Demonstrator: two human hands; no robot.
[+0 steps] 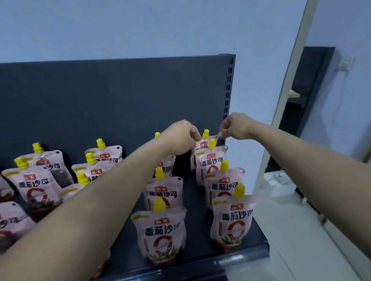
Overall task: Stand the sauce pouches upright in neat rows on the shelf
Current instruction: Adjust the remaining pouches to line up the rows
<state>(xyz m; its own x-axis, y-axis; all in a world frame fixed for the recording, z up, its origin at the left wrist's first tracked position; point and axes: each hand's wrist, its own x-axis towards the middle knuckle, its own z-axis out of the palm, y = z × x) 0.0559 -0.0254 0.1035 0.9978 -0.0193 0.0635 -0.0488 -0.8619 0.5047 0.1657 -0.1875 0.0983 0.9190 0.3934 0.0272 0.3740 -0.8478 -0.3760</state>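
1. Pale wall fills the upper view; a white door frame slants down the right side.
2. Dark back panel stands behind the shelf; a slotted upright runs along its right edge.
3. Shelf: dark deck with a rounded front rail; it carries all the pouches.
4. Two bare forearms reach in from the lower corners; the left forearm crosses over the middle columns and hides part of them.
5. Sauce pouches: pink, with yellow spout caps and printed faces toward the camera; they stand upright in columns running front to back; the rightmost column is four deep; the column beside it shows four, the rearmost only by its cap; columns farther left are partly covered or cut by the frame edge.
6. Rear pouch: last in the rightmost column, upright, just behind the second pouch, close to the back panel; whether it touches the panel I cannot tell.
7. Left grip: fingers curled, pinching the rear pouch's top left corner; right grip: fingers curled, pinching its top right corner.
8. The rear pouch's yellow cap stands between the two grips.
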